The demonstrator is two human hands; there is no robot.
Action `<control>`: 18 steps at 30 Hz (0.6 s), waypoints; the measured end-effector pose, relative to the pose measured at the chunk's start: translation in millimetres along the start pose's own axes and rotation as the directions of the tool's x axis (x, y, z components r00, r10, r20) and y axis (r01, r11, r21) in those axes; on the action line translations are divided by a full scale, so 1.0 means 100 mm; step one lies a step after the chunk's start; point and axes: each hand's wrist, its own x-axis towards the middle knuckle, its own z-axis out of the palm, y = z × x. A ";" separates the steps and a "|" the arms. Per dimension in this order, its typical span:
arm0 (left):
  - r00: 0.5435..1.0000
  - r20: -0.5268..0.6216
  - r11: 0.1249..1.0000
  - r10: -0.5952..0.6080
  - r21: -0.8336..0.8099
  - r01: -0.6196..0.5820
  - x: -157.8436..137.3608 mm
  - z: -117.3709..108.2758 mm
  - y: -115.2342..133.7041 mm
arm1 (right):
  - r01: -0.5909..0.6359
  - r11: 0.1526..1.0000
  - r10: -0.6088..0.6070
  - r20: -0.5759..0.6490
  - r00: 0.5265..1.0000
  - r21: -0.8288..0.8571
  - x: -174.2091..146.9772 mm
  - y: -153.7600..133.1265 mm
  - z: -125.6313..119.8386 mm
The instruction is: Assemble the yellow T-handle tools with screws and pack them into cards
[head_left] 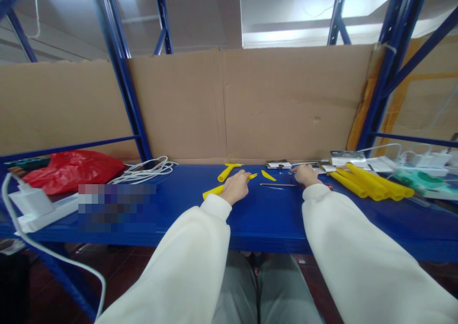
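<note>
My left hand point(236, 187) is closed around a yellow plastic tube-shaped handle point(213, 191), whose narrow end sticks out past my fingertips. My right hand point(306, 175) is low over the tabletop, fingertips together beside tiny metal bits point(281, 173); whatever they pinch is too small to make out. Under that hand lies a screwdriver with a long thin shaft point(277, 185) and a red handle point(329, 187). Between my hands rests a pointed yellow plastic piece point(268, 175). Another yellow handle with a crosspiece point(226, 172) lies beyond my left hand.
Several yellow tubes point(370, 183) are piled at the right, near a small box point(348, 158) and a green-and-white item point(425, 183). Leftward are a white cable coil point(148, 170), a red bag point(75, 170) and a power strip point(46, 215). Cardboard point(250, 104) backs the blue table point(265, 219).
</note>
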 end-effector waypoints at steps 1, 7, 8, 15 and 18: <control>1.000 0.004 1.000 -0.005 -0.003 0.005 0.00 0.00 0.00 | -0.057 0.998 0.058 0.021 0.998 -0.033 -0.02 0.00 -0.03; 0.999 0.012 0.999 -0.036 -0.002 0.036 -0.01 -0.01 0.01 | -0.094 0.985 0.110 0.101 0.989 -0.145 -0.11 -0.08 -0.09; 0.999 0.015 0.999 -0.038 -0.002 0.038 -0.01 -0.01 0.01 | -0.080 0.985 0.098 0.109 0.989 -0.154 -0.11 -0.09 -0.09; 0.995 0.062 0.997 -0.073 0.009 0.073 -0.02 -0.05 0.05 | -0.038 0.971 0.070 0.133 0.989 -0.234 -0.13 -0.14 -0.08; 0.996 0.064 0.998 -0.066 0.003 0.066 -0.02 -0.06 0.05 | -0.005 0.965 0.040 0.127 0.991 -0.264 -0.13 -0.15 -0.07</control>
